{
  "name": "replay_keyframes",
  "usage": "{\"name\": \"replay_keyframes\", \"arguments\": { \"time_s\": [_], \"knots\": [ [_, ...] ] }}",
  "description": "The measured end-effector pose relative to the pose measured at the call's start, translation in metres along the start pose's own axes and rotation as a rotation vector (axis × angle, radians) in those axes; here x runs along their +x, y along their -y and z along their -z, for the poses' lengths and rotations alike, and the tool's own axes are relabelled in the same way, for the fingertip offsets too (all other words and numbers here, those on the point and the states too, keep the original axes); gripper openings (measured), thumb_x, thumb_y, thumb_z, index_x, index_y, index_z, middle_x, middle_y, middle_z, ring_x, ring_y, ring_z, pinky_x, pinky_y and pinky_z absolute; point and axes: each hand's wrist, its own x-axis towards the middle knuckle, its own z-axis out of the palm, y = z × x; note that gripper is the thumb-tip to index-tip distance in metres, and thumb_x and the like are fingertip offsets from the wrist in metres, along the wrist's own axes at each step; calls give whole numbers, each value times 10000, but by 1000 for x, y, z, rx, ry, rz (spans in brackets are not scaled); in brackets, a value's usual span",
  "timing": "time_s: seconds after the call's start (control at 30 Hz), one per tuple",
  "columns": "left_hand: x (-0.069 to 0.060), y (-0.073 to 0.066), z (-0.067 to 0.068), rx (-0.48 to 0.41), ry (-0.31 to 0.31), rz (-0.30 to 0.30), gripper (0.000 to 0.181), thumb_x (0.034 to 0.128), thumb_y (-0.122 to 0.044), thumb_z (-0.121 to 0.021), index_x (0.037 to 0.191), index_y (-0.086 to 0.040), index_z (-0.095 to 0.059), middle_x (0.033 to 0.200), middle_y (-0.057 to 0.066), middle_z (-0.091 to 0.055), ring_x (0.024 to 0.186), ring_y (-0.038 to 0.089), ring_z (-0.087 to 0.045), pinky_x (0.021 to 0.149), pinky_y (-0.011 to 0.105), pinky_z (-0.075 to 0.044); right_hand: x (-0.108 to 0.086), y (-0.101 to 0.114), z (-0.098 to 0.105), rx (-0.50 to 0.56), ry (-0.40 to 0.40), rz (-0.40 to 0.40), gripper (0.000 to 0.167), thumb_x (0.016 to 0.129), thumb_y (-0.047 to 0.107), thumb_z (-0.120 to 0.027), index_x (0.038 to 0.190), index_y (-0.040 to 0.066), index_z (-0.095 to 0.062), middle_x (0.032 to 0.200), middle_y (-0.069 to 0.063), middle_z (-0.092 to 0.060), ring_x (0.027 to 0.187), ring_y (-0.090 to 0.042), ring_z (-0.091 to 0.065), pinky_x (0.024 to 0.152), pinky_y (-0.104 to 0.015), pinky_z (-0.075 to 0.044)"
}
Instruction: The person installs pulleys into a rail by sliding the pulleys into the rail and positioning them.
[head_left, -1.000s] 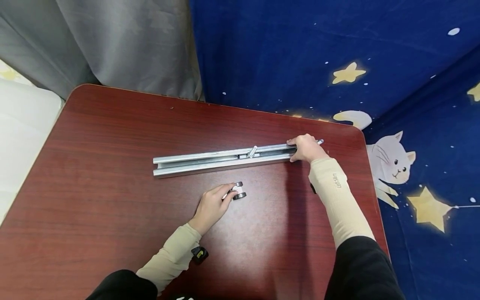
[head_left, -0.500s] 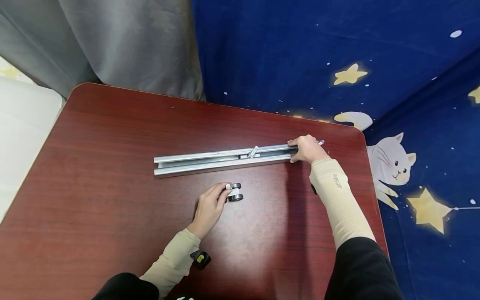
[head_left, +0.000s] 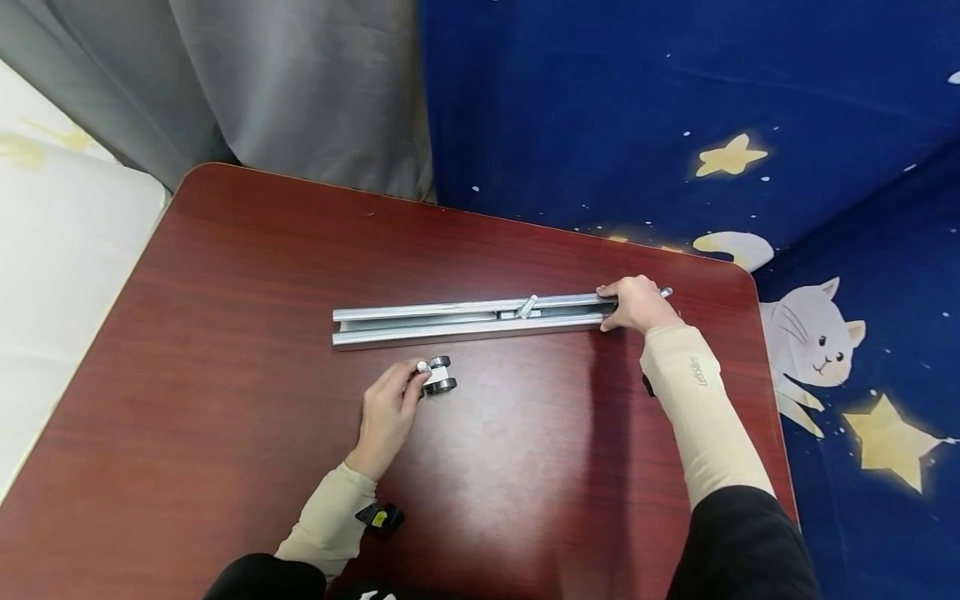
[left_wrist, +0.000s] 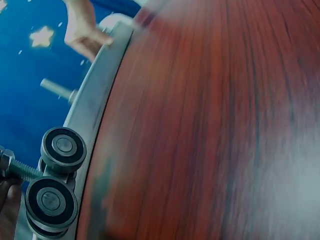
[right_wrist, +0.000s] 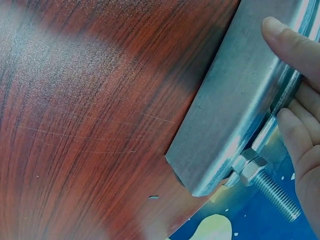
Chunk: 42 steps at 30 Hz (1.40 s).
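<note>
In the head view a channel-shaped metal rail [head_left: 408, 337] lies across the table, its slot facing up. My left hand [head_left: 384, 421] pinches a wheeled roller trolley [head_left: 438, 375] in front of the rail's left part. Its dark wheels and threaded bolt [left_wrist: 26, 170] show large in the left wrist view. With thumb and fingers on either side, my right hand [head_left: 637, 304] grips the rail near its right end. A bolt [head_left: 528, 306] stands up from a trolley inside the slot near mid-rail. Another bolt with nuts [right_wrist: 275, 192] sticks out at the right end; what carries it is mostly hidden.
The reddish-brown wooden table [head_left: 247, 333] has rounded far corners. Behind it hang a grey curtain [head_left: 315, 92] and a blue curtain [head_left: 562, 100] with stars and a cat. A white surface [head_left: 67, 250] adjoins the left edge.
My left hand has carried the roller trolley leftward along the front of the rail, and the trolley's bolt now shows. My right hand stays on the rail. The head view has shifted slightly.
</note>
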Motion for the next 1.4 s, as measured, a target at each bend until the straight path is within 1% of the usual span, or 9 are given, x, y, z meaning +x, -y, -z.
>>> {"name": "replay_keyframes", "arguments": {
  "time_s": [0.23, 0.5, 0.7, 0.9, 1.0, 1.1, 1.23, 1.33, 1.4],
  "knots": [
    [-2, 13, 28, 42, -29, 35, 154, 782, 17, -665, 933, 12, -638, 852, 111, -642, 691, 170, -590, 571, 291, -458, -8, -4, -2, 18, 4, -6, 611, 655, 188, -806, 1210, 63, -585, 1247, -144, -544, 1172, -429, -408, 955, -575, -308],
    [-5, 27, 55, 74, -118, 78, 180, 769, 63, -655, 947, 41, -637, 862, 138, -644, 653, 168, -550, 565, 218, -404, -12, -5, -1, 32, -1, 4, 621, 665, 188, -800, 1225, 53, -568, 1243, -165, -541, 1177, -424, -409, 951, -584, -307],
    [0, 36, 71, 89, -181, 107, 161, 796, 69, -623, 956, 57, -624, 901, 158, -651, 704, 173, -551, 618, 172, -391, -10, -4, 2, 23, -18, 14, 616, 660, 180, -800, 1218, 48, -573, 1233, -179, -543, 1166, -434, -413, 947, -577, -316],
    [8, 45, 86, 103, -232, 121, 137, 826, 33, -604, 959, 64, -622, 915, 168, -651, 749, 125, -543, 644, 150, -381, -8, 0, 1, 17, -22, 23, 620, 649, 170, -803, 1213, 51, -577, 1227, -173, -547, 1167, -428, -424, 944, -573, -319],
    [11, 49, 93, 111, -247, 136, 140, 854, 0, -583, 975, 60, -620, 922, 169, -646, 757, 144, -549, 659, 116, -369, -6, 2, 0, 13, -30, 34, 621, 646, 168, -804, 1212, 48, -578, 1223, -169, -551, 1166, -424, -430, 945, -570, -321],
    [14, 51, 97, 101, -252, 151, 151, 877, -35, -564, 981, 61, -618, 932, 170, -646, 789, 141, -569, 677, 86, -370, -6, 2, 0, 12, -34, 40, 624, 645, 164, -803, 1213, 43, -575, 1219, -169, -553, 1162, -421, -437, 943, -566, -324],
    [16, 53, 100, 94, -269, 173, 154, 881, -47, -564, 978, 57, -622, 929, 168, -647, 799, 42, -549, 664, 76, -362, -6, 1, -1, 20, -38, 38, 629, 644, 160, -804, 1216, 41, -572, 1220, -169, -552, 1161, -418, -439, 940, -566, -328],
    [19, 55, 103, 99, -288, 191, 147, 874, -32, -569, 977, 55, -626, 925, 172, -645, 827, -41, -510, 680, 77, -352, -6, 0, -2, 19, -42, 40, 633, 643, 163, -805, 1218, 42, -570, 1221, -164, -552, 1167, -410, -440, 944, -563, -328],
    [20, 59, 104, 102, -297, 203, 142, 869, -21, -571, 976, 53, -628, 924, 173, -644, 849, -54, -506, 706, 77, -354, -5, 0, -2, 18, -43, 44, 636, 644, 168, -805, 1220, 41, -568, 1222, -163, -552, 1168, -406, -441, 945, -560, -328]
  ]
}}
